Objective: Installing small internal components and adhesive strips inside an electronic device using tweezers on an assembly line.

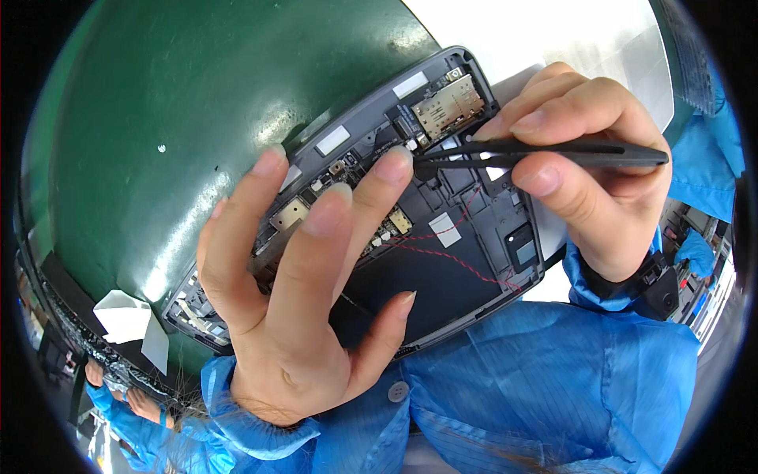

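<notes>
Opened tablet (430,278) lay under tweezer work: right hand (604,193) pinched black tweezers (600,159), left hand (292,316) spread fingers apart; the next move seemingly called for steadiness.

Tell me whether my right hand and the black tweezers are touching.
Touching. The head view shows the black tweezers pinched in the right hand, the thumb against their lower edge and the fingers along the upper one.

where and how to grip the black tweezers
Probably mid-length on the black tweezers, from the right, thumb on the near arm and fingers on the far one: the arms join at the right end and narrow to tips pointing left over the open device, so squeezing there should close them.
</notes>
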